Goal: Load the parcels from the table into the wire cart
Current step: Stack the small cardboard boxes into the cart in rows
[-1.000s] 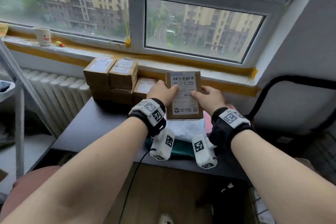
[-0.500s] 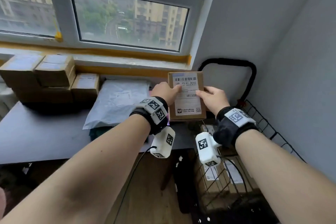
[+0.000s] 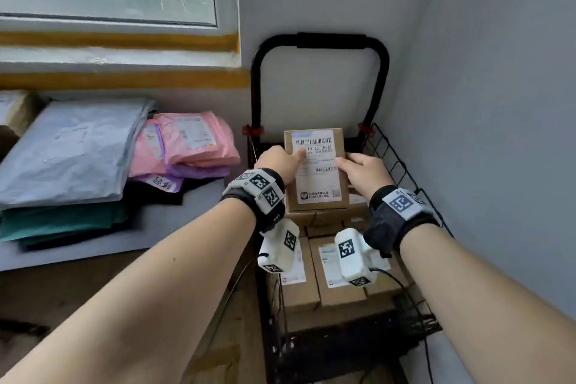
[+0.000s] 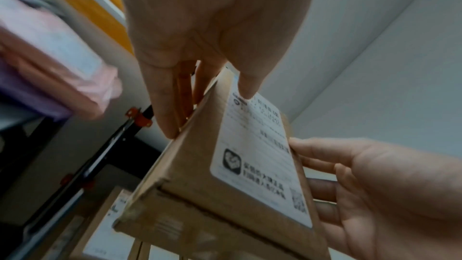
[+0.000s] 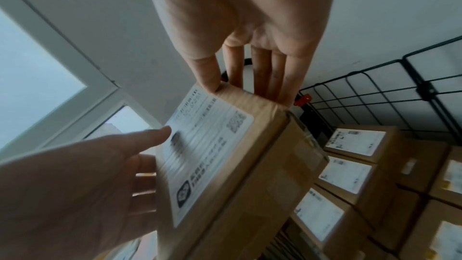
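The wire cart (image 3: 402, 171) fills the lower right of the head view, its black handle against the wall at centre top, and cardboard boxes (image 3: 336, 274) with white labels already cover its floor in a packed layer. On the table (image 3: 174, 221) at the left of the frame lie a grey mailer (image 3: 71, 150), pink mailers (image 3: 193, 140) and darker bags under them, not yet loaded. The labelled parcel (image 3: 316, 171) hangs in mid-frame above the cart's far end, carried between both hands: the left hand (image 3: 279, 162) has its thumb on the label and fingers along the left side, the right hand (image 3: 363, 170) has its thumb at the label's edge and fingers behind the right side. Both grips are light clamps from the sides, so the likely trouble is the box slipping or tipping if one hand lets go early; set down askew on the stacked boxes, it could slide against the wire wall or leave a gap
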`<action>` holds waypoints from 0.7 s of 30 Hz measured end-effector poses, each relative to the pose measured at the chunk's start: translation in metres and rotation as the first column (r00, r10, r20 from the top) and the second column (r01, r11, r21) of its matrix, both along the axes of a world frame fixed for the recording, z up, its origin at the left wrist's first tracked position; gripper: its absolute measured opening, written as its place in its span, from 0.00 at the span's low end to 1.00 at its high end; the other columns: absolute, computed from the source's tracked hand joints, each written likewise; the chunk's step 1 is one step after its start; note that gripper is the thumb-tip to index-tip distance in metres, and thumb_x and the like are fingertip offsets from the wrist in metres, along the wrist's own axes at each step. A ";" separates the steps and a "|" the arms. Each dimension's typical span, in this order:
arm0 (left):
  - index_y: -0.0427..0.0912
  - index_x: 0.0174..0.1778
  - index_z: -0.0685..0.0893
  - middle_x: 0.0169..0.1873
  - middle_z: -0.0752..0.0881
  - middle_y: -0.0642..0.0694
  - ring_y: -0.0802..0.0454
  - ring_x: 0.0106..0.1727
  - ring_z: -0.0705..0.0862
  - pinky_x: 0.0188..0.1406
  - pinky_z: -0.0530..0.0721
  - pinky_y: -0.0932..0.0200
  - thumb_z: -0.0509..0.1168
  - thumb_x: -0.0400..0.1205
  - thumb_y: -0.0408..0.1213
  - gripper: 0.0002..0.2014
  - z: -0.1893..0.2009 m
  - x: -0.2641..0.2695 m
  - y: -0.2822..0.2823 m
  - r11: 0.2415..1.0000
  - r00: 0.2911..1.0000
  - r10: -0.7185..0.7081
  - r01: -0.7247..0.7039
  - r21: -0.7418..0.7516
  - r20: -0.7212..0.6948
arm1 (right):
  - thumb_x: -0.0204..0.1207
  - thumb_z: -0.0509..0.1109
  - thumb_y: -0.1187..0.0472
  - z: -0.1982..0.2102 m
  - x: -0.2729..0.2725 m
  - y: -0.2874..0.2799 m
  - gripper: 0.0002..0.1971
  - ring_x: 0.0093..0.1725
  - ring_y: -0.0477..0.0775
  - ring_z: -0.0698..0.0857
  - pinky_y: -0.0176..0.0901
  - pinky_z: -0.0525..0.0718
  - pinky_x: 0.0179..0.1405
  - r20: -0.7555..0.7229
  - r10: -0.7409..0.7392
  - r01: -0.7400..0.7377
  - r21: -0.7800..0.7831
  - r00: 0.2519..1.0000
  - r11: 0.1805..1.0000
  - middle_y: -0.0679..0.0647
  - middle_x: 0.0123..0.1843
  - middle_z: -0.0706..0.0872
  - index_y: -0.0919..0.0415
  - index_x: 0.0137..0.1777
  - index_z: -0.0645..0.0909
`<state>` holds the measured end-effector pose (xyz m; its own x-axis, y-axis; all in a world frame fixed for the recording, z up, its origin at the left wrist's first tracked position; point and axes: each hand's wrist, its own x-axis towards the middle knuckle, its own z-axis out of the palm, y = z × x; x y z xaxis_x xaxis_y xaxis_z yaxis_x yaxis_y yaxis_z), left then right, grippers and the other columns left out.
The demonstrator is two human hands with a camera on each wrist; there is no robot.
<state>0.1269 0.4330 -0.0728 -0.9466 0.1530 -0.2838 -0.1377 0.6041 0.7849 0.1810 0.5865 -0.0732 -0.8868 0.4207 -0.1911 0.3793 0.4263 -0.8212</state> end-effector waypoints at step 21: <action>0.33 0.66 0.78 0.56 0.84 0.38 0.41 0.51 0.83 0.48 0.80 0.54 0.59 0.85 0.45 0.20 -0.246 -0.022 0.078 0.960 0.814 0.183 -0.027 -0.279 0.551 | 0.81 0.64 0.66 -0.224 -0.042 0.069 0.15 0.60 0.57 0.81 0.48 0.81 0.52 0.616 0.188 0.052 -0.350 0.765 0.935 0.54 0.58 0.83 0.64 0.67 0.79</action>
